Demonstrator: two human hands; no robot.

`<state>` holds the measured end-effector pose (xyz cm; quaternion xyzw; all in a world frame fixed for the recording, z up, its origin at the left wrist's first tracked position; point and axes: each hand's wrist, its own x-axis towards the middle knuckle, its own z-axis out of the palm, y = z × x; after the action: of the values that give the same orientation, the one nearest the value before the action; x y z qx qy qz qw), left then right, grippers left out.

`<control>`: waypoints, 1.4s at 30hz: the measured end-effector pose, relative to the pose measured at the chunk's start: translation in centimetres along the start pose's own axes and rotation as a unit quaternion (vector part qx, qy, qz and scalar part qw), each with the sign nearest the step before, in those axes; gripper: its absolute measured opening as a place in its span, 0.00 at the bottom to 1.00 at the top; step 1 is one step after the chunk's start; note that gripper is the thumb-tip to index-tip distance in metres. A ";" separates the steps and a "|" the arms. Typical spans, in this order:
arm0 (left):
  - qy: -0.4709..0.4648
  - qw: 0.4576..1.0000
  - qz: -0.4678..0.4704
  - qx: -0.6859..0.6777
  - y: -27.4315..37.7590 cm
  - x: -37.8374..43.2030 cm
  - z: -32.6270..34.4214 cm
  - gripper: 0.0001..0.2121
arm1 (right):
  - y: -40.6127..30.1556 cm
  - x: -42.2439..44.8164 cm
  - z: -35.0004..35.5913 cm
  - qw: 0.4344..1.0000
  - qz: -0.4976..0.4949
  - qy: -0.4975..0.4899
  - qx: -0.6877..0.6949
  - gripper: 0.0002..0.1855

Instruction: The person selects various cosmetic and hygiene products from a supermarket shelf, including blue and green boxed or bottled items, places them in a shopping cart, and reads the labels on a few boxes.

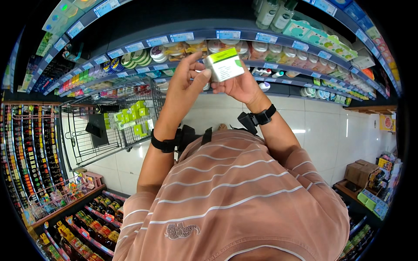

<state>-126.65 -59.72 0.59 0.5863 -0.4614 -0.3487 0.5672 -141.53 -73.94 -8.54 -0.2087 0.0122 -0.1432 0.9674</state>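
A small white and lime-green carton (pixel 226 67) is held up in front of the store shelves, its printed side towards me. My right hand (pixel 240 85) grips it from the right and below, palm turned up. On its left side is my left hand (pixel 191 76), the thumb at the box's edge and the fingers partly raised and apart; whether it bears any of the box's weight I cannot tell. Black straps with devices sit on both wrists. A wire shopping cart (pixel 112 146) at the left holds several similar green and white boxes (pixel 132 114) and a dark flat object (pixel 98 130).
Jars (pixel 259 49) and tubs line the shelf (pixel 274 37) behind the box, below bottles (pixel 281 18) on a higher level. Bottle shelves stand at the lower left (pixel 104 230). Cardboard boxes (pixel 361 173) stand at the right, beside the tiled floor (pixel 321 130).
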 end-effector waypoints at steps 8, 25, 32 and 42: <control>0.042 0.997 -0.052 -0.029 -1.0 -0.3 0.3 0.43 | 0.2 0.4 5.0 0.922 -0.108 0.168 -0.333 0.32; 0.094 0.912 -0.096 -0.388 -1.6 -0.1 -2.3 0.28 | 2.0 -0.6 10.2 0.837 -0.172 0.087 -0.512 0.38; 0.090 0.905 -0.084 -0.406 -1.7 -0.7 -2.7 0.30 | 2.2 -0.6 10.6 0.851 -0.157 0.086 -0.494 0.35; 0.070 0.823 -0.046 -0.561 -3.5 -1.7 -2.8 0.25 | 2.4 -1.1 12.5 0.844 -0.169 0.008 -0.509 0.22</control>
<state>-124.11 -57.43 -2.75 0.2104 -0.1172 -0.5310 0.8124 -140.91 -66.52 1.87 -0.6696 0.0561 -0.2800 0.6856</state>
